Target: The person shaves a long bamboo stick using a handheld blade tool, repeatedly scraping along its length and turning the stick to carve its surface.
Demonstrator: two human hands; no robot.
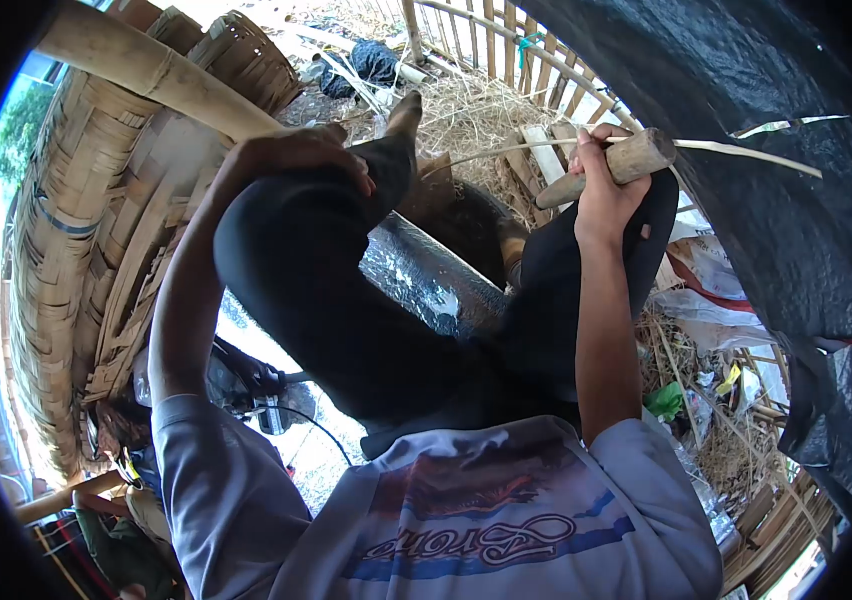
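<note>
My left hand (pixel 306 155) lies over my raised left knee, its fingers loosely spread on the dark trousers, with nothing visible in it. Just beyond that hand is the end of a thick bamboo pole (pixel 161 70). On the other side, my right hand (pixel 603 190) is closed around a stout wooden handle (pixel 641 156), which tapers toward the left. A thin pale bamboo strip (pixel 751 156) crosses at the same hand, running out to both sides; whether the fingers pinch it I cannot tell.
Woven bamboo panels (pixel 76 230) stand at the left. A bamboo fence (pixel 536 60) and a black plastic sheet (pixel 796 230) border the right. Between my legs is a dark, shiny cylindrical surface (pixel 426 270). Straw (pixel 466 110) and a black bag (pixel 374 62) lie ahead.
</note>
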